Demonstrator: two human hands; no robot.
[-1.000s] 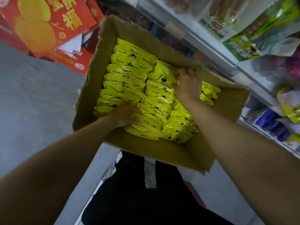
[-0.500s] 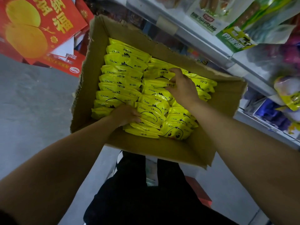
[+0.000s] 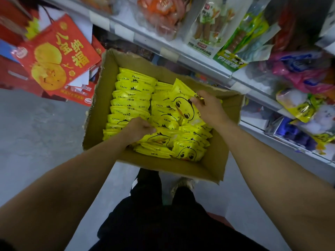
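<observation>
The unpacking looks barely begun. The open brown corrugated cardboard box (image 3: 213,165) is close to full of glossy yellow plastic snack packets (image 3: 130,98), flat pillow-shaped pouches standing on edge in two tight rows, with a few near the front lying flatter and showing their printed faces. Only one, a duck-faced packet (image 3: 183,107) with a black-outlined cartoon head and orange beak, is raised out of the far end of the right-hand row. It is tilted so that its whole front shows, and its lower edge is down among the others. The right hand (image 3: 211,107) pinches its crimped top edge between fingers and thumb. The left hand (image 3: 138,129) lies on the near end of the rows with its fingers curled down into the snack packets, gripping a few of them. Nearly the whole load is left to take out, by my reading. The box walls are matte and soft-edged, with torn, ragged flaps, while the film of the pouches is slick and catches the light. What the box rests on is hidden. Just behind it runs a white metal shelf (image 3: 181,55) hung with clear-windowed sausage packs (image 3: 204,29). A red printed cardboard carton (image 3: 54,58) stands to the left on the grey concrete floor (image 3: 36,133).
</observation>
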